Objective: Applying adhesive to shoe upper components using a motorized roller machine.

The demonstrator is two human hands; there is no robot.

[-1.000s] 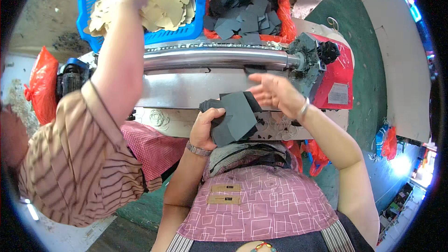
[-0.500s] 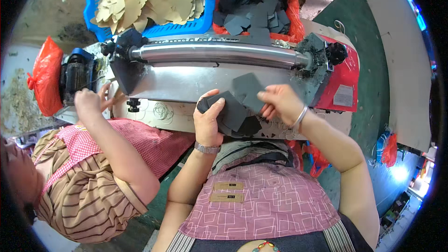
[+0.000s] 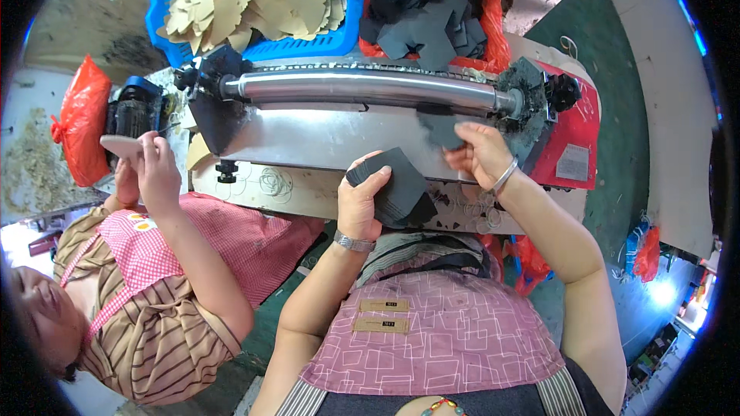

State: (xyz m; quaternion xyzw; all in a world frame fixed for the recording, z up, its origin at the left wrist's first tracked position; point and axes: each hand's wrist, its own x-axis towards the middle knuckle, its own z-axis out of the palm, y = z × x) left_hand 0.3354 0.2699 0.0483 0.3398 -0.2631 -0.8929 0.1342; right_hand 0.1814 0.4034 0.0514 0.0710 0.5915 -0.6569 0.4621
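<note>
My left hand [image 3: 361, 199] is closed around a fanned stack of flat dark grey pieces [image 3: 399, 181], its thumb pressed on top. The stack is tilted above the front edge of the bench. My right hand [image 3: 486, 156] pinches the near edge of a single dark piece [image 3: 441, 131], slightly blurred. That piece lies over the metal plate [image 3: 331, 135] of a roller machine, its far edge at the shiny steel roller [image 3: 370, 88]. Some of my right fingers are hidden under the hand.
Behind the roller stand a blue basket [image 3: 308, 46] of beige pieces and a red bag [image 3: 493, 11] of dark pieces. At left, a co-worker's hand [image 3: 158, 173] holds a pale flat piece [image 3: 122, 145] near a small black machine [image 3: 135, 115] and a tied red bag [image 3: 83, 123].
My right hand has carried the single dark piece from beside the stack forward to the roller. My left hand still holds the stack. The co-worker's hand now shows a pale piece.
</note>
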